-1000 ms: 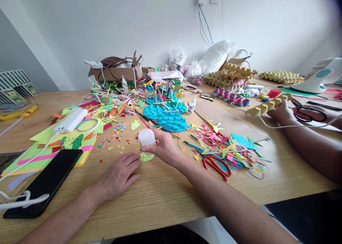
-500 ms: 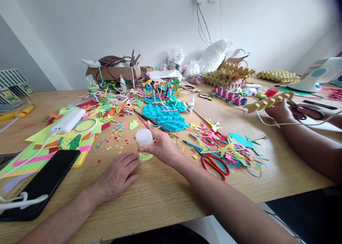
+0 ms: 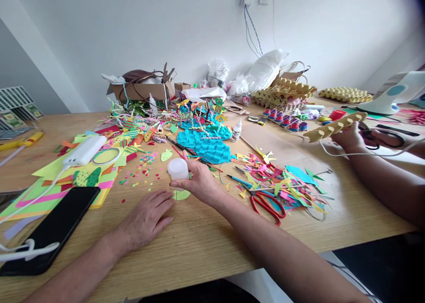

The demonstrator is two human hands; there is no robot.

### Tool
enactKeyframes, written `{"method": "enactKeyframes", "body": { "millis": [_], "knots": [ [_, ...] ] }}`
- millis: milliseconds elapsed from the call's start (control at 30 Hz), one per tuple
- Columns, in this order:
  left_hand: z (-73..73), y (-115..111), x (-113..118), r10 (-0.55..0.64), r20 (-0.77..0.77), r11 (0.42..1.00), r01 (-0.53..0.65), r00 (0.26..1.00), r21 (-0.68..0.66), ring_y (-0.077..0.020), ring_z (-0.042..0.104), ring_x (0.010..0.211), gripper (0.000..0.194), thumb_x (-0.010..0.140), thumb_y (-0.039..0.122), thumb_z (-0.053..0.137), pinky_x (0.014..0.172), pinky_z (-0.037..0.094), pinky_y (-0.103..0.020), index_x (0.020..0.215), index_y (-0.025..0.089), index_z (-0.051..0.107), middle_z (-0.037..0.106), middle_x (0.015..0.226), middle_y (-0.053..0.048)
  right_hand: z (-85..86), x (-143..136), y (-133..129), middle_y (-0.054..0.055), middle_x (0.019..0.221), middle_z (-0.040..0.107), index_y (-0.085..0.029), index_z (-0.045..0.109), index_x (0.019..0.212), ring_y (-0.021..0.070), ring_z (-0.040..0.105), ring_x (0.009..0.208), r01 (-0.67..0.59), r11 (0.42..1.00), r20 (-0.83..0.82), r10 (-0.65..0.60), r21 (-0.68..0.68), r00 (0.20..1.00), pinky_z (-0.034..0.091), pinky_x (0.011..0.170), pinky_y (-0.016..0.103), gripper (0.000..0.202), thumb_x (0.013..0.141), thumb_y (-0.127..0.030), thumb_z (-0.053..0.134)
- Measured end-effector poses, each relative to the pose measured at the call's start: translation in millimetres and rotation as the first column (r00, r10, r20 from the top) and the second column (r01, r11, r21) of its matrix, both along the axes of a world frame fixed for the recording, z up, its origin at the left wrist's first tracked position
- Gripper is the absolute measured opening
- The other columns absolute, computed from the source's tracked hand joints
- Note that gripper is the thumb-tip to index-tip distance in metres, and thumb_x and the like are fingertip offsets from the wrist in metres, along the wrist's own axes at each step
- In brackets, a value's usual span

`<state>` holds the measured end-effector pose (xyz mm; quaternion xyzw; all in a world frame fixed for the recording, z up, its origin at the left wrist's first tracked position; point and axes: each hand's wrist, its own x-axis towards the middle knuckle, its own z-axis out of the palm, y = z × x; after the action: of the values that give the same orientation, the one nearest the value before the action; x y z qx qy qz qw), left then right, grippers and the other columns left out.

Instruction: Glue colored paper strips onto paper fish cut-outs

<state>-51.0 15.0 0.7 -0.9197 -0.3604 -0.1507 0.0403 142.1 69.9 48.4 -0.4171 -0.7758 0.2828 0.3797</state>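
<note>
In the head view, my right hand [image 3: 202,183] is closed around a white translucent bottle [image 3: 177,169], tipped with its round base facing up. Under it lies a light green paper cut-out [image 3: 181,195], and the bottle's tip is hidden. My left hand [image 3: 149,216] rests flat on the table with its fingers stretched out, the fingertips at the cut-out's left edge. A small green paper fish shape [image 3: 166,155] lies just beyond the bottle. Tiny paper dots [image 3: 148,159] are scattered to the left.
Red-handled scissors [image 3: 267,205] lie among paper scraps [image 3: 288,181] at right. Blue paper pieces [image 3: 212,148] and a small white bottle [image 3: 236,131] stand farther back. A black phone [image 3: 56,228] and white power strip [image 3: 86,150] are at left. Another person's hand [image 3: 348,137] holds egg-carton card [image 3: 332,128].
The bottle and my right hand have shifted very slightly to the left. My left hand stays in place. At right, the other person's egg-carton card has moved a little.
</note>
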Motion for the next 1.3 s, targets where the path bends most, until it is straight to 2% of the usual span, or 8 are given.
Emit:
{"method": "enactKeyframes", "body": {
  "millis": [167, 333, 467, 633, 833, 967, 1133, 1300],
  "knots": [
    [-0.6, -0.3, -0.1, -0.005, -0.014, 1.000, 0.005, 1.000, 0.011, -0.0245, 0.051, 0.108, 0.029, 0.084, 0.024, 0.049, 0.092, 0.044, -0.041, 0.110, 0.015, 0.056, 0.058, 0.116, -0.010, -1.0, 1.3, 1.8, 0.001, 0.083, 0.064, -0.017, 0.065, 0.086, 0.0164, 0.056, 0.075, 0.045, 0.999, -0.011, -0.045, 0.006, 0.999, 0.039, 0.066, 0.024, 0.032, 0.062, -0.036, 0.074],
    [0.1, -0.5, -0.1, 0.004, -0.017, 1.000, -0.004, 1.000, 0.018, -0.0248, 0.050, 0.109, 0.029, 0.083, 0.024, 0.049, 0.092, 0.044, -0.041, 0.110, 0.015, 0.056, 0.057, 0.117, -0.010, 0.5, -0.1, 1.5, 0.001, 0.083, 0.064, -0.017, 0.065, 0.087, 0.0160, 0.056, 0.074, 0.012, 1.000, -0.010, -0.012, -0.004, 1.000, 0.040, 0.066, 0.024, 0.033, 0.062, -0.036, 0.074],
    [-1.1, -0.6, -1.1, 0.000, -0.006, 1.000, 0.000, 1.000, 0.010, -0.0242, 0.050, 0.109, 0.029, 0.083, 0.024, 0.050, 0.092, 0.044, -0.041, 0.111, 0.016, 0.055, 0.057, 0.118, -0.010, -1.6, 0.1, 3.1, 0.003, 0.081, 0.063, -0.014, 0.065, 0.085, 0.0169, 0.055, 0.074, 0.045, 0.999, -0.028, -0.044, 0.024, 0.999, 0.039, 0.065, 0.024, 0.034, 0.061, -0.036, 0.075],
    [-1.4, -0.7, -0.7, 0.004, -0.004, 1.000, -0.004, 1.000, 0.018, -0.0244, 0.050, 0.110, 0.028, 0.083, 0.024, 0.050, 0.093, 0.044, -0.041, 0.110, 0.016, 0.056, 0.057, 0.117, -0.010, -3.7, -3.8, 3.2, 0.000, 0.077, 0.062, -0.015, 0.064, 0.083, 0.0144, 0.054, 0.071, -0.007, 1.000, -0.069, 0.008, 0.022, 0.998, 0.039, 0.067, 0.023, 0.032, 0.061, -0.036, 0.074],
    [-0.4, -0.2, -0.2, 0.002, -0.020, 1.000, -0.002, 1.000, 0.006, -0.0249, 0.050, 0.109, 0.029, 0.083, 0.025, 0.050, 0.093, 0.043, -0.042, 0.110, 0.015, 0.056, 0.057, 0.117, -0.011, -4.5, -6.5, 3.2, 0.001, 0.080, 0.062, -0.014, 0.063, 0.082, 0.0151, 0.054, 0.073, 0.014, 1.000, -0.072, -0.012, 0.022, 0.997, 0.039, 0.067, 0.023, 0.032, 0.062, -0.037, 0.074],
    [-0.7, -0.1, -0.3, 0.007, 0.003, 1.000, -0.007, 1.000, 0.009, -0.0246, 0.049, 0.110, 0.029, 0.084, 0.025, 0.049, 0.093, 0.043, -0.041, 0.110, 0.016, 0.056, 0.057, 0.117, -0.010, -6.8, -7.8, 3.7, -0.001, 0.077, 0.062, -0.016, 0.064, 0.084, 0.0146, 0.055, 0.072, -0.015, 0.999, -0.072, 0.018, 0.044, 0.997, 0.040, 0.067, 0.022, 0.033, 0.062, -0.039, 0.073],
    [-0.3, -0.7, 0.6, -0.005, -0.005, 1.000, 0.005, 1.000, 0.016, -0.0242, 0.049, 0.110, 0.028, 0.084, 0.023, 0.049, 0.093, 0.043, -0.041, 0.110, 0.016, 0.055, 0.057, 0.117, -0.010, -7.8, -8.1, 3.8, 0.001, 0.081, 0.062, -0.017, 0.063, 0.087, 0.0167, 0.055, 0.077, 0.019, 0.998, -0.062, -0.015, 0.065, 0.998, 0.040, 0.072, 0.025, 0.036, 0.061, -0.038, 0.074],
    [-1.6, -0.7, 0.1, -0.003, 0.000, 1.000, 0.003, 1.000, 0.009, -0.0246, 0.048, 0.110, 0.028, 0.084, 0.023, 0.049, 0.094, 0.043, -0.042, 0.110, 0.015, 0.055, 0.057, 0.116, -0.010, -7.9, -7.8, 3.8, 0.000, 0.078, 0.062, -0.017, 0.063, 0.083, 0.0168, 0.055, 0.075, 0.003, 0.998, -0.058, 0.001, 0.069, 0.998, 0.040, 0.069, 0.025, 0.033, 0.061, -0.039, 0.073]
  ]
}}
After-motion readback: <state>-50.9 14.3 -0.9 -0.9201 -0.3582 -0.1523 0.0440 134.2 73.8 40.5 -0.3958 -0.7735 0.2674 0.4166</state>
